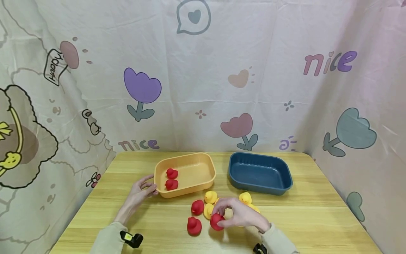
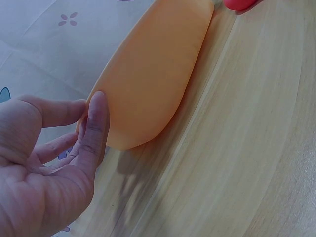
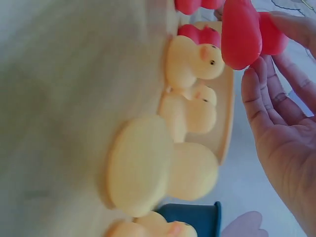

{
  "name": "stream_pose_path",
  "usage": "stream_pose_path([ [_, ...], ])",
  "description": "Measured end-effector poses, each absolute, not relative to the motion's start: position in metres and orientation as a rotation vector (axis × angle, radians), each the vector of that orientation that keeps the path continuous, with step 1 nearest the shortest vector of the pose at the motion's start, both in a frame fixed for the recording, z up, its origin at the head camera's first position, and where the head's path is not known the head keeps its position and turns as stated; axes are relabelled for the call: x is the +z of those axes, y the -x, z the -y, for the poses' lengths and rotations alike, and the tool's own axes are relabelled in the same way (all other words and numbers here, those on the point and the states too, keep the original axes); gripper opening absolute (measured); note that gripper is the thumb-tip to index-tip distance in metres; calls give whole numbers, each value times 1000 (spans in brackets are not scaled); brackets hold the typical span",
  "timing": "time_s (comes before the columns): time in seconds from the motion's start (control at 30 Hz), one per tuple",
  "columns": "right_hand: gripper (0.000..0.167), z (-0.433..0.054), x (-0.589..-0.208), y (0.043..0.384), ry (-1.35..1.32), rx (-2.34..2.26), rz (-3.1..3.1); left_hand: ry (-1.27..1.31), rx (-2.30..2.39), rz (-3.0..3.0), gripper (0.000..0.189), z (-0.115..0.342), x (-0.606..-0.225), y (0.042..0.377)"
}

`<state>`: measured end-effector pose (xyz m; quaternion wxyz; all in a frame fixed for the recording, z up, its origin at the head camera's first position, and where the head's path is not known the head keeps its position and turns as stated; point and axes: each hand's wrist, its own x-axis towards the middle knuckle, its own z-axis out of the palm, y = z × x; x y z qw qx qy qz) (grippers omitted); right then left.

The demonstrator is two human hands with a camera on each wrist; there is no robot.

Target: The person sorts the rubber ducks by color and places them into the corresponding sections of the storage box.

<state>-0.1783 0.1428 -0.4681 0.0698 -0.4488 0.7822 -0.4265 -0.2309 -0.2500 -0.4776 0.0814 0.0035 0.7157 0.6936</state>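
Note:
My right hand (image 1: 236, 213) pinches a red rubber duck (image 1: 217, 222) between thumb and fingers; in the right wrist view this duck (image 3: 241, 34) appears above the level of the yellow ones. At the left end of the orange tray (image 1: 187, 191), my left hand (image 1: 141, 192) holds the rim, its thumb against the outer wall (image 2: 148, 74) in the left wrist view. Two red ducks (image 1: 171, 184) sit inside that tray. Two more red ducks, one nearer (image 1: 194, 226) and one farther (image 1: 197, 207), stand on the table left of my right hand.
Several yellow rubber ducks (image 1: 210, 197) cluster around and behind my right hand, some partly hidden by it. A dark blue tray (image 1: 260, 188) with nothing in it stands at the back right of the wooden table (image 1: 317, 218). Behind hangs a printed cloth (image 1: 196, 70).

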Motion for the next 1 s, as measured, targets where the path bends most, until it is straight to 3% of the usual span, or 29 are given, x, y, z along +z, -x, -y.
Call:
stream_pose_path([
  [0.2,19,-143,-453,186,1265,-1289,-2381,-8,2070,-2143,64,250,-476,230],
  [0.57,19,-144,-420,213,1382,-1229,-2474,-19,2074,-2138,64,250,-477,231],
  [1.0,23,-136,-379,244,1346,-1166,-2505,0,2056,-2157,63,250,-477,231],
])
